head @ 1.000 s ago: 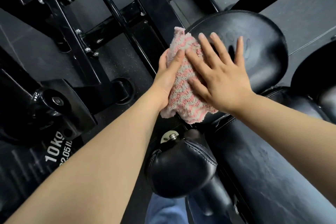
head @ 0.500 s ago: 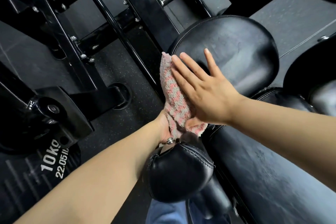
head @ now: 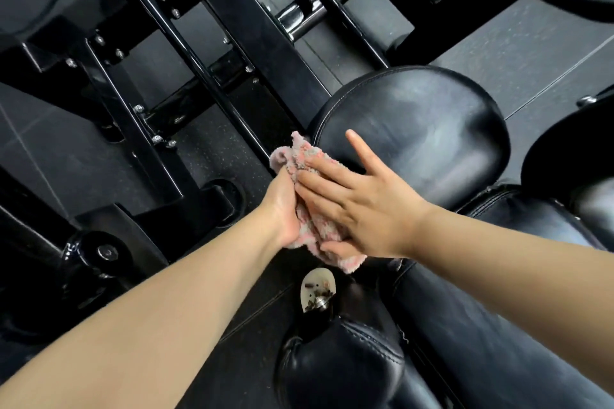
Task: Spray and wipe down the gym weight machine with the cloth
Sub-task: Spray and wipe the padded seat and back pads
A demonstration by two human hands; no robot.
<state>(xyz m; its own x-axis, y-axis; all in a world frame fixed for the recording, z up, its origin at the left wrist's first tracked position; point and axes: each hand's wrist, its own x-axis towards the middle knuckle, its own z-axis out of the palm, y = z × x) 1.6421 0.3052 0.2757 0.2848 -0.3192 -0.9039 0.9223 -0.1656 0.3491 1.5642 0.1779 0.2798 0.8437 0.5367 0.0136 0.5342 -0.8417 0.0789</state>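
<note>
Fluffy pink cloth (head: 312, 226) in left hand's (head: 282, 206) grip; right hand (head: 362, 209) flat, pressing it.

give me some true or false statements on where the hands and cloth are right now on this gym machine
1. The cloth is pink and grey. True.
2. The right hand lies flat on the cloth with straight fingers. True.
3. The left hand is off the cloth. False: it grips the cloth's left edge.
4. The cloth lies on the floor. False: it is at the left edge of the round black pad.
5. A spray bottle stands on the pad. False: none is in view.
</note>
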